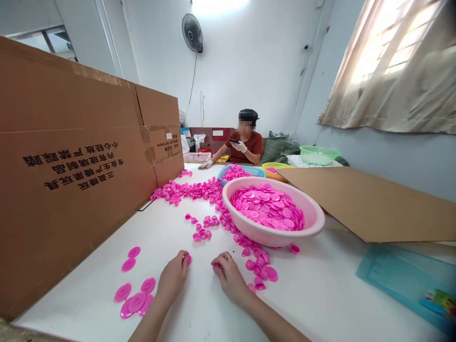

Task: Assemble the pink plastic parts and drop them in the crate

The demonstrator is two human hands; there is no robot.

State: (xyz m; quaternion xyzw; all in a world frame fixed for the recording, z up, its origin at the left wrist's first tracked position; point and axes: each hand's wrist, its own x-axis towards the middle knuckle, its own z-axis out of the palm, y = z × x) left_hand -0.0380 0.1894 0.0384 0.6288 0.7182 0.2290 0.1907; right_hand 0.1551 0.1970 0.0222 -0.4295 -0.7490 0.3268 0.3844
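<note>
My left hand (174,274) is over the white table, its fingers closed on a pink plastic disc (188,260) whose edge shows beyond the fingertips. A short gap to the right, my right hand (230,275) pinches a small pink plastic piece (215,269), mostly covered by the fingers, so its shape is unclear. Several flat pink discs (137,301) lie left of my left hand, some overlapping. Small pink cups (257,269) are scattered right of my right hand, and a small cluster of cups (202,234) sits ahead of both hands.
A pink basin (313,218) heaped with discs stands ahead on the right, a blue basket (258,172) of pink pieces behind it. Large cardboard boxes (81,190) wall the left side. A cardboard sheet (384,204) juts in from the right. Across the table, a person (251,145) holds a phone.
</note>
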